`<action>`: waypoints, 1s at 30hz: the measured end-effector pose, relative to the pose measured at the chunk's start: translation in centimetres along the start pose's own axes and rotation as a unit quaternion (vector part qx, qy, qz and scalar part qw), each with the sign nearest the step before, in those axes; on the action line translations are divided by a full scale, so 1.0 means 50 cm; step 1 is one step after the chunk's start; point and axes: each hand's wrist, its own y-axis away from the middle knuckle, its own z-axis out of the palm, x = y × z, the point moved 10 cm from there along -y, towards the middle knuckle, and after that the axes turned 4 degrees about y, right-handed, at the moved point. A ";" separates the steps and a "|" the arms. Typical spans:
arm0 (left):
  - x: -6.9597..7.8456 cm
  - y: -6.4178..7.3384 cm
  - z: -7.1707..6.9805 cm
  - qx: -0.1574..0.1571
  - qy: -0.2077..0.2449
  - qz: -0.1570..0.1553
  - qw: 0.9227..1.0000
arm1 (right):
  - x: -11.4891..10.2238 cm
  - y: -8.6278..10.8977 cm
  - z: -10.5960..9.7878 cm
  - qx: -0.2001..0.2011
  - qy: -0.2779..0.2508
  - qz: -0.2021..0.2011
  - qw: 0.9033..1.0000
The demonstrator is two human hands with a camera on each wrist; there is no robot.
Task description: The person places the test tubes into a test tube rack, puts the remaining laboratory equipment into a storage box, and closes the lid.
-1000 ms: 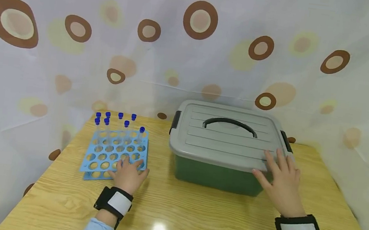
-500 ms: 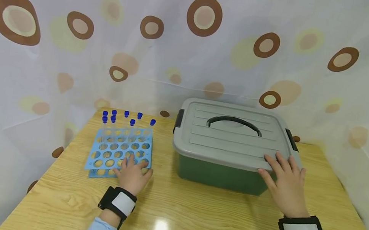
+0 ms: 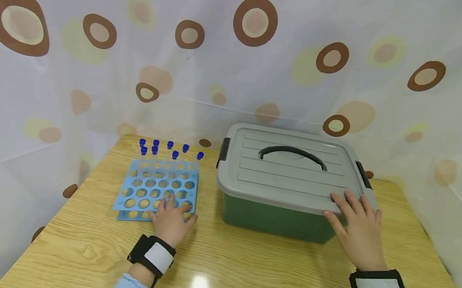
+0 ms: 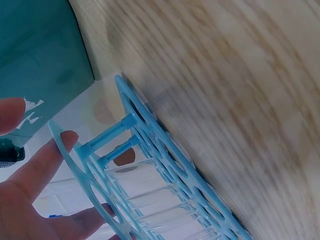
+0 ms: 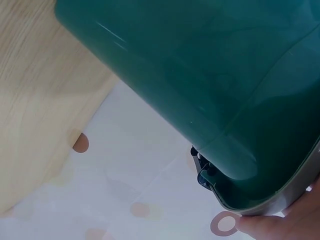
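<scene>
A light blue two-tier tube rack (image 3: 127, 190) stands at the left of the table. Several clear test tubes (image 4: 155, 202) with blue caps (image 3: 175, 155) sit in its rear rows. My left hand (image 3: 171, 225) rests with spread fingers on the rack's top plate at the near right corner. In the left wrist view its fingertips touch that plate. A green storage box (image 3: 273, 219) with a grey lid (image 3: 278, 181) stands to the right. My right hand (image 3: 359, 239) lies with extended fingers on the lid's near right corner. The right wrist view shows the box side (image 5: 200, 75) and only part of that hand.
A black carrying handle (image 3: 293, 152) crosses the lid, and black latches (image 3: 223, 151) sit at its ends. The wooden table (image 3: 250, 271) reaches back to a patterned curtain (image 3: 204, 78). A strip of table separates rack and box.
My left hand and the rack have slid right, closer to the box, with the tubes in it. My right hand has stayed at the lid's corner. The view has shifted slightly.
</scene>
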 end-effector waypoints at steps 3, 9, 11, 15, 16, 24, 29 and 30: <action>0.003 0.002 0.003 -0.006 0.003 0.000 1.000 | -0.001 0.002 -0.002 0.003 0.003 0.002 1.000; 0.008 0.004 0.005 -0.014 0.010 0.000 1.000 | 0.003 0.006 -0.004 0.006 0.007 0.007 1.000; 0.010 0.004 0.007 -0.013 0.010 0.003 1.000 | 0.005 0.009 -0.005 0.005 0.008 0.009 1.000; 0.020 0.007 0.015 -0.013 0.010 0.012 1.000 | 0.010 0.015 -0.006 0.003 0.009 0.013 1.000; 0.025 0.006 0.017 -0.013 0.011 0.017 1.000 | 0.012 0.017 -0.009 0.003 0.011 0.015 1.000; 0.053 -0.007 0.030 -0.025 0.033 0.040 0.998 | 0.019 0.014 -0.006 -0.030 0.005 0.034 0.999; 0.093 -0.008 -0.054 0.065 0.101 0.093 0.988 | -0.010 0.008 -0.017 -0.046 -0.006 0.050 0.998; 0.111 -0.004 -0.080 0.092 0.108 0.117 0.983 | -0.025 0.006 -0.021 -0.046 0.000 0.047 0.998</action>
